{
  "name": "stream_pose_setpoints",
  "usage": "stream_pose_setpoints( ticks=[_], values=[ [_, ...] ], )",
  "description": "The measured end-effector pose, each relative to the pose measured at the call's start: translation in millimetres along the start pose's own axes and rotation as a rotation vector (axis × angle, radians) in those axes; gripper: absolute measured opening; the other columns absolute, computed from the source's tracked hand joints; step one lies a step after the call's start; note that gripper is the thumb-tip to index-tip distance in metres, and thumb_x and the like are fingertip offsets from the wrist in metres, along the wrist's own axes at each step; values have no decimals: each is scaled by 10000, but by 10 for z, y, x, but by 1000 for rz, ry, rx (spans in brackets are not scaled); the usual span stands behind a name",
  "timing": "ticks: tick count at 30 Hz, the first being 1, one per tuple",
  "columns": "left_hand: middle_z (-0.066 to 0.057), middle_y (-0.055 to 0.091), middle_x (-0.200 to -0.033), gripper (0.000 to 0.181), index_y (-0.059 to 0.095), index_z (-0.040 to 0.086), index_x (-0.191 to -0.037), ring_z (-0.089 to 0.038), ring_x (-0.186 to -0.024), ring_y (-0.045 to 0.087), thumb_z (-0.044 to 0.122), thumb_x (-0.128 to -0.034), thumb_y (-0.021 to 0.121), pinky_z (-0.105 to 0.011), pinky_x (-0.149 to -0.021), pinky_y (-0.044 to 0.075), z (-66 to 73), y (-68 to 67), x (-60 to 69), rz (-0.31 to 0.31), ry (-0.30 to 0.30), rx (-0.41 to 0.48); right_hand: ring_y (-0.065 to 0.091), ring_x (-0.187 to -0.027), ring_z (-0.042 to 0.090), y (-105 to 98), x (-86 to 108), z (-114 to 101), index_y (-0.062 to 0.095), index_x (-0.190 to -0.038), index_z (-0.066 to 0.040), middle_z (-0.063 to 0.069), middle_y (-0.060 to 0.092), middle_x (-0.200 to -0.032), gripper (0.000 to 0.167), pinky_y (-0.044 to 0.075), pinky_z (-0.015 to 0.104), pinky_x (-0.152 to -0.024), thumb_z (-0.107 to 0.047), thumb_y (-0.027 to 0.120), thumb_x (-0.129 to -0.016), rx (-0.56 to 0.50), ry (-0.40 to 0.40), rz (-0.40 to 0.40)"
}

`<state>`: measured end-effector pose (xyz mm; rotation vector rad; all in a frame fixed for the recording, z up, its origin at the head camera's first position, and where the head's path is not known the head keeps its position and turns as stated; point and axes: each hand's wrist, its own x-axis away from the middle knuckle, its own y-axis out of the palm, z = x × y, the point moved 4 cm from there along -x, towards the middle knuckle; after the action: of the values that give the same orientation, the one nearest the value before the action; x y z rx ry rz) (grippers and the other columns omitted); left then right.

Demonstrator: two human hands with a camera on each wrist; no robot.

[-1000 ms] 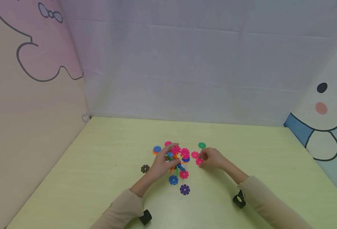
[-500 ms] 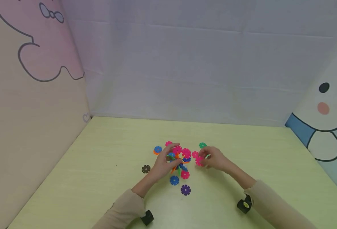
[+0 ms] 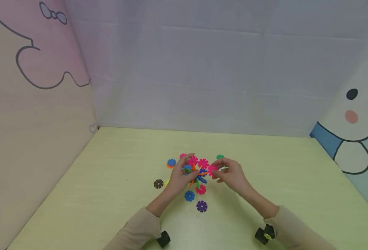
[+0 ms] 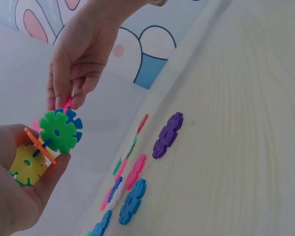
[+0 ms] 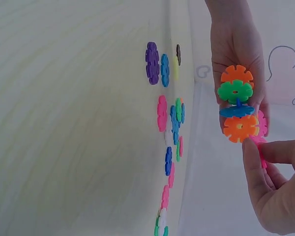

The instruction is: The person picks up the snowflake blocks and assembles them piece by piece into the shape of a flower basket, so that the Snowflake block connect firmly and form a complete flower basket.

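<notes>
My left hand (image 3: 177, 180) grips a cluster of interlocked notched plastic snowflake discs (image 4: 58, 132), in green, orange, yellow, blue and pink, raised off the table. Between thumb and fingers, my right hand (image 3: 234, 176) pinches a pink snowflake disc (image 3: 212, 170) at the right side of that cluster. In the right wrist view the pink disc meets the cluster beside an orange disc (image 5: 241, 128). Whether its notch is slotted in cannot be made out. Fingers hide part of both.
Loose discs lie around the hands on the pale table (image 3: 115, 208): a purple one (image 3: 202, 206), a blue one (image 3: 189, 196), a brown one (image 3: 158, 183), a green one (image 3: 220, 157) and several pink ones. A white cloth backdrop (image 3: 184, 76) rises behind the table.
My right hand has picked up a pink disc from the table on the right and moved it left to the cluster. The left hand has lifted and turned the cluster slightly.
</notes>
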<state>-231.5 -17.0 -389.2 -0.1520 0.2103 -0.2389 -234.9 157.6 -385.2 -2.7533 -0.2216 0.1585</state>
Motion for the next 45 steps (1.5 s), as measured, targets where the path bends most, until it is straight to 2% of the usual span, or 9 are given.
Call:
stream_pose_setpoints(
  ticks=[8, 15, 20, 24, 27, 30, 35, 41, 45],
  values=[
    [-85, 408, -1324, 566, 406, 190, -1334, -303, -1076, 447, 121, -831, 656, -210, -617, 488, -286, 68, -74, -13, -17, 5, 667, -712, 274, 67, 13, 34, 588, -1018, 67, 178, 614, -883, 214, 548, 285, -579, 5, 632, -818, -63, -5, 99],
    [-100, 412, -1325, 588, 387, 235, -1336, -353, -682, 568, 210, -824, 674, -267, -545, 495, -284, 104, -50, -53, -70, -10, 665, -721, 246, 117, 67, 17, 584, -1041, 55, 177, 611, -921, 225, 549, 299, -620, -10, 627, -830, -108, 21, 128],
    [-97, 457, -1266, 570, 375, 196, -1343, -371, -796, 621, 153, -844, 646, -406, -670, 535, -178, 107, -19, -104, -90, 56, 662, -726, 226, 100, 64, -14, 578, -1046, 60, 185, 598, -937, 229, 547, 282, -637, -7, 623, -832, -126, -10, 128],
    [-123, 537, -1057, 536, 391, 122, -1338, -357, -778, 607, 98, -855, 623, -364, -654, 533, -24, 68, 22, -76, -79, 45, 664, -717, 188, 49, 65, -27, 576, -1034, 56, 189, 596, -924, 214, 547, 280, -639, -1, 620, -832, -136, -48, 141],
    [-105, 554, -920, 521, 402, 101, -1329, -276, -700, 599, 96, -856, 621, -325, -610, 522, 32, 30, 32, -48, -70, 17, 663, -708, 160, 23, 77, -25, 579, -1024, 45, 181, 598, -913, 207, 547, 277, -636, -4, 625, -829, -130, -60, 152],
    [-118, 561, -940, 545, 394, 128, -1337, -239, -681, 608, 104, -848, 633, -365, -623, 531, -46, 18, -2, -38, -71, 29, 661, -704, 156, 31, 90, -30, 581, -1021, 46, 176, 598, -907, 207, 546, 271, -634, -8, 629, -827, -106, -74, 147],
    [-121, 543, -1107, 591, 391, 218, -1343, -288, -668, 602, 169, -825, 671, -259, -558, 504, -219, 40, -52, -35, -73, 32, 661, -711, 209, 72, 104, -36, 584, -1025, 54, 175, 598, -901, 215, 545, 264, -632, -6, 631, -824, -98, -74, 151],
    [-64, 497, -1206, 565, 434, 219, -1308, -178, -691, 560, 150, -808, 688, -251, -614, 512, -276, 37, -53, 22, -70, 45, 662, -737, 253, 111, 101, 1, 571, -1048, 55, 169, 604, -917, 248, 545, 265, -634, -30, 639, -825, -123, -16, 140],
    [-66, 504, -1194, 566, 445, 222, -1296, -178, -739, 570, 131, -797, 697, -284, -654, 524, -305, 34, -67, 46, -94, 70, 665, -738, 232, 118, 100, -11, 582, -1036, 50, 169, 602, -909, 236, 544, 260, -634, -25, 642, -820, -118, -30, 159]
  ],
)
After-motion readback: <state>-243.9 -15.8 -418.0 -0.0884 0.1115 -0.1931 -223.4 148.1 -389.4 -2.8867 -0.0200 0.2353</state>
